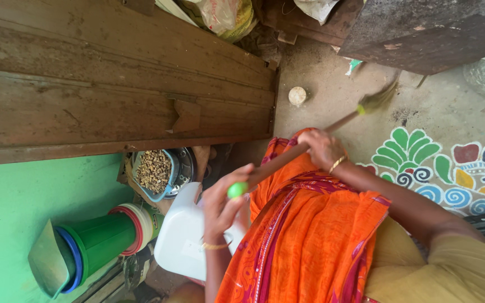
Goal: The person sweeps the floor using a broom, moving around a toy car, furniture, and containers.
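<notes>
Both my hands hold a broom with a brown stick (287, 157). My left hand (223, 209) grips the stick just below its round green end cap (237, 189). My right hand (324, 148), with a gold bangle on the wrist, is closed around the stick further along. Past a green collar, the blurred bristles (378, 100) touch the grey floor (332, 101). My orange patterned cloth (310, 235) hangs below both hands and hides the ground under them.
A painted floor design (422, 163) in green, blue and red lies right of the bristles. A small round lid (297, 95) lies on the floor. Left are a wooden door (113, 95), a green wall (23, 196), a white plastic can (181, 235), stacked green containers (102, 241) and a blue bowl of grain (154, 171).
</notes>
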